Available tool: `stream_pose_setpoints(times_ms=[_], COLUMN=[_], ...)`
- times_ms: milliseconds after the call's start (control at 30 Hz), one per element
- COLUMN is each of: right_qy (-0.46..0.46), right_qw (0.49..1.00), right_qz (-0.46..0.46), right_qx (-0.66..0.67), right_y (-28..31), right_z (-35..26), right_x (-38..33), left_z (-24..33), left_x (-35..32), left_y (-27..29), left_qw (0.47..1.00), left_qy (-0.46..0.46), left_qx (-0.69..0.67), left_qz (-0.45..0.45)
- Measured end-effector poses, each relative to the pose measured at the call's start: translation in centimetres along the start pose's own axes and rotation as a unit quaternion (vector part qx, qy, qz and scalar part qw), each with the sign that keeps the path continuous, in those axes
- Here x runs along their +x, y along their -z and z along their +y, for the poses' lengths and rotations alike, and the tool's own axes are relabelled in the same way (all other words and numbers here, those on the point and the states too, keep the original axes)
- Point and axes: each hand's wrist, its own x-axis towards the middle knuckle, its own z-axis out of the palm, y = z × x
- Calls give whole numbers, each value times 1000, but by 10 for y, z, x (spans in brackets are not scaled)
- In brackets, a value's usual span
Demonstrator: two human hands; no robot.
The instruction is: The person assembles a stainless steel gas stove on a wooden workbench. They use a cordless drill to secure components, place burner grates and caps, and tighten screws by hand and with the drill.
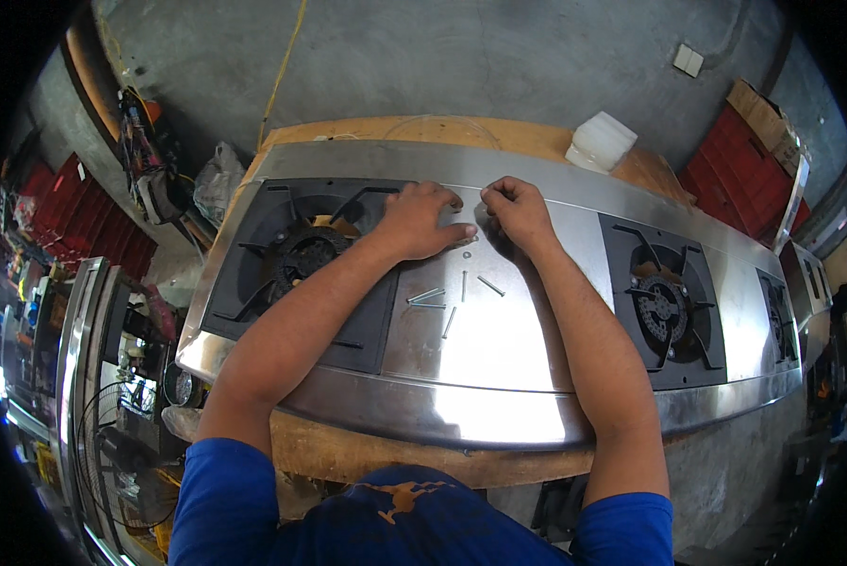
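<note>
Pressing flat on smooth steel stove top (499,349), left hand (421,222); right hand (518,212) grip curled, contents unclear

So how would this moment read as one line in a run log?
left hand: flat on steel stove top | right hand: fingertips pinched at panel | loose screws: near both hands | burner: left

Bright daylight, even overall. Strong glare on steel stove top (499,349), esp. near edge & centre panel. Soft shadows under both forearms. Blue-white overexposed strip far left. Heavy fisheye: bench (367,453) & stove edges bow, black vignette in corners. Centre sharp; rim areas smeared, low detail.
</note>
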Motion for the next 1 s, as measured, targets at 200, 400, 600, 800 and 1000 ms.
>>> stream_pose_setpoints(times_ms=[200,400,600,800,1000], right_qy=[34,56,133,169,370], right_qw=[999,961,945,927,827], right_qz=[-42,-193,-152,-206,-350], right_qx=[0,-191,-255,-262,-238], right_y=[-1,17,14,-17,-93], right_z=[-1,-22,-40,-91,-123], right_x=[2,-6,-9,-47,-148], left_z=[7,1,-43,-53,-6], left_x=[-1,-58,-245,-440,-529], left_y=[11,81,66,-89,-243], left_qw=[996,978,897,730,632], left_qy=[-6,12,100,384,527], left_qx=[-10,-144,-186,-213,-422], left_qz=[83,151,389,523,380])
